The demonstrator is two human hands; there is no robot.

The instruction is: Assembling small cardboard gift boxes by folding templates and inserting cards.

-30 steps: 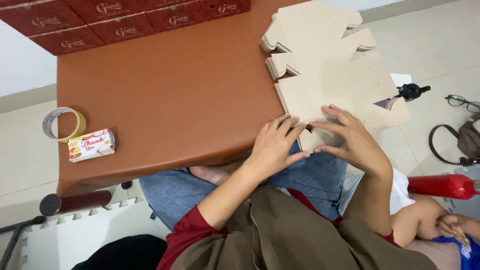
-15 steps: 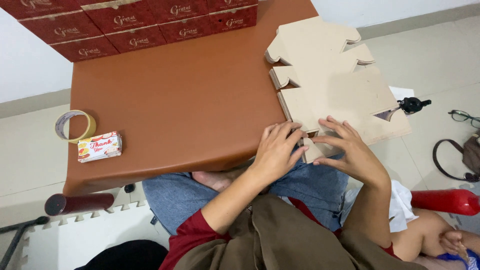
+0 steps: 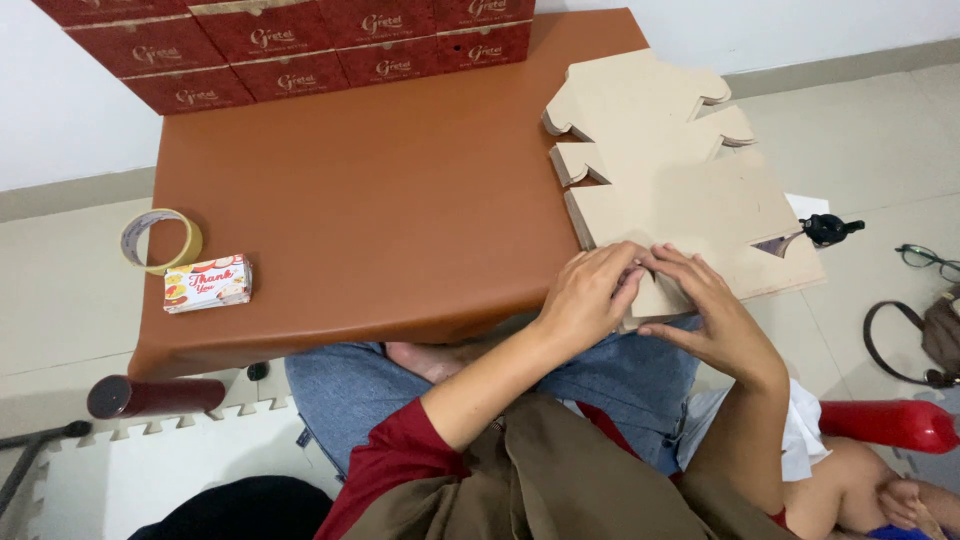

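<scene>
A stack of flat tan cardboard box blanks lies on the right part of the low brown table, overhanging its right edge. My left hand and my right hand meet at the stack's near corner. Both pinch a flap of the top blank between fingers and thumbs, fingertips touching each other. My knees in blue jeans sit just under the table's front edge.
Red boxes are stacked along the table's far edge. A roll of tape and a small pack of cards lie at the left edge. On the floor: a dark red cylinder, glasses, a bag strap, a black clip.
The view has shifted down and right. My hands have drawn closer together on the blank's near corner, my right fingers now curling onto the flap.
</scene>
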